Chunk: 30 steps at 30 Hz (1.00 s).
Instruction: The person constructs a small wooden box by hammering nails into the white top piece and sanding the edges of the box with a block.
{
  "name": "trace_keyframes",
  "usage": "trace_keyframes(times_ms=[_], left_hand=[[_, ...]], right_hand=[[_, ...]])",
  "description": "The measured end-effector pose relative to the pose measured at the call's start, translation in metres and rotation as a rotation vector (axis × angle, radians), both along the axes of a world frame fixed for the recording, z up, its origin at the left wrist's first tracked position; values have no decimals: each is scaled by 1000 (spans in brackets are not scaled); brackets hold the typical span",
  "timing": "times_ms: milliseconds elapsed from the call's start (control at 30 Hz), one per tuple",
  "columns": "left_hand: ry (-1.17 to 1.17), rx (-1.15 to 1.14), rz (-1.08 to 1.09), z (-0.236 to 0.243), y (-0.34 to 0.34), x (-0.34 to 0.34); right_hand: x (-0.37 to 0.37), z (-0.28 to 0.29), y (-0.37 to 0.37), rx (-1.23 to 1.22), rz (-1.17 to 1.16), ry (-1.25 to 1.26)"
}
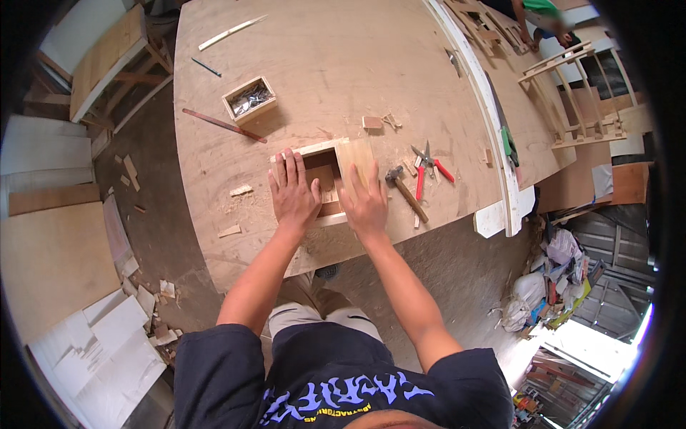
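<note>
A pale wooden box (320, 148) sits on the plywood worktable (300, 57), its dark interior partly uncovered and a light wood panel (355, 150) over its right part. My left hand (293, 189) rests on the box's left side, fingers stretched out over it. My right hand (366, 204) lies on the panel with its fingers spread. Just right of the box are a hammer (412, 199) with a wooden handle and red-handled pliers (441, 169).
A small box of metal pieces (249, 99), a flat reddish strip (214, 121), wood scraps and a long white board (489, 121) share the table. A wooden frame (572, 136) and another person's arm (522, 25) are at the upper right. Stacked boards (57, 250) stand left.
</note>
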<state>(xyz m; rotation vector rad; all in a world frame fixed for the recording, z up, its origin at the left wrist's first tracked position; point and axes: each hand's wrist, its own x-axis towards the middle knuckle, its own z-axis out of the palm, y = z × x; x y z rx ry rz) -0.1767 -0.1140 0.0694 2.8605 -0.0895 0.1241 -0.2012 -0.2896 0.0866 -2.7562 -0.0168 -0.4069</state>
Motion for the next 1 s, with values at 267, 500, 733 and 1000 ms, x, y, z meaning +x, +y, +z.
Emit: trace_keyframes(times_ms=[267,500,733,1000], left_hand=[[40,63,-6,-1,-1,3],[65,44,-50,8,-9,0],[63,85,-16,2,0,4],[116,37,-28,9,-8,-2]], right_hand=[[21,6,1,48,-13,64],[86,8,3,28,-35,33],[-2,-3,1,5,22,43],[99,4,7,63,-22,58]])
